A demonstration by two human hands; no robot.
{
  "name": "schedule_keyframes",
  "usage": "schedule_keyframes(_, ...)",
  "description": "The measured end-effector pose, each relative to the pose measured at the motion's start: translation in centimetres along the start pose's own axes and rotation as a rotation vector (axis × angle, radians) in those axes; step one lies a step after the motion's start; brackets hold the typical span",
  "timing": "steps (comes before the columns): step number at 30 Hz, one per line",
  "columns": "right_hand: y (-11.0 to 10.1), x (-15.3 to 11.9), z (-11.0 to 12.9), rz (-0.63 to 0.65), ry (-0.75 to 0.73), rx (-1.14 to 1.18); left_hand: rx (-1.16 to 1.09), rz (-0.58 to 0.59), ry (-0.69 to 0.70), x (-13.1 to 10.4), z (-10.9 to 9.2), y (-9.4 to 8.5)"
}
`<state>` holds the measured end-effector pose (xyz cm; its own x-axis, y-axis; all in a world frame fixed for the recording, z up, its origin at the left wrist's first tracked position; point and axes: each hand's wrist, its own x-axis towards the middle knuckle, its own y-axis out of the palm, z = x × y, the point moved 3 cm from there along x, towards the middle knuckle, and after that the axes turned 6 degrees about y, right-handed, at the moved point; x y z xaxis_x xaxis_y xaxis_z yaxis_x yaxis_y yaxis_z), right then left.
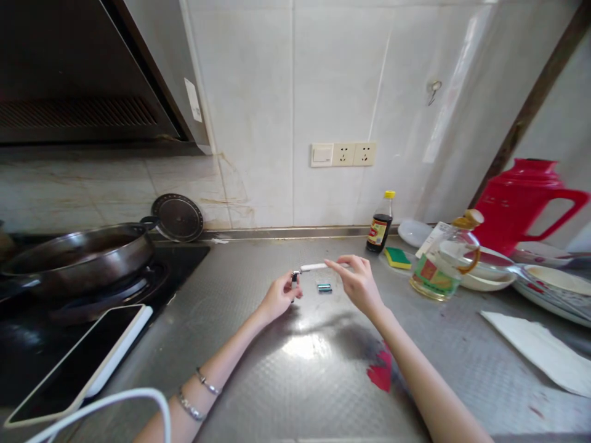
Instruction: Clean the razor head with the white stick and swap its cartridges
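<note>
Left hand (pixel 279 292): thumb and fingers are closed, with little gap, on a small black-and-silver piece (pixel 294 279), held upright above the counter. Right hand (pixel 357 280): the index finger is extended to the far end of a slender, straight white bar (pixel 313 267), the other fingers loosely curled; whether the thumb also grips the bar cannot be told.

The white bar lies near level between the two hands, its left end at the top of the black-and-silver piece. Whether the two are joined cannot be determined at this size. The bar appears smooth and plain; the small piece is largely covered by the fingers.

Just below the bar, between the hands, a small oblong teal-and-dark item (pixel 324 288) lies flat on the grey textured metal counter (pixel 277 381); its finer detail is too small to read.

Edges: the black glass hob (pixel 189 261) borders the counter on the left, well apart from the left hand. At the back, the counter meets the white tiled wall (pixel 249 92). To the right, a dark sauce bottle with a yellow cap (pixel 379 223) and a yellow-and-green sponge (pixel 398 258) stand nearest the right hand, followed by a clear glass jug (pixel 436 267). Bare metal extends between the forearms, marked by a red patch (pixel 380 370) beside the right forearm
</note>
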<state>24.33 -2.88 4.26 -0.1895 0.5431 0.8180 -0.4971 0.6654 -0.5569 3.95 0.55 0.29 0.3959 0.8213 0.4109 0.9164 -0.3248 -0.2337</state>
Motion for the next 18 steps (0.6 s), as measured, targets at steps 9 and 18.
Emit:
schedule_keyframes(9, 0.7, -0.2, 1.1, 0.051, -0.007, 0.057, -0.060, -0.008, -0.043, 0.0, 0.2, 0.3)
schedule_keyframes(18, 0.4, -0.2, 1.1, 0.018, 0.014, 0.045, -0.074, 0.046, -0.028, -0.2, -0.1, 0.8)
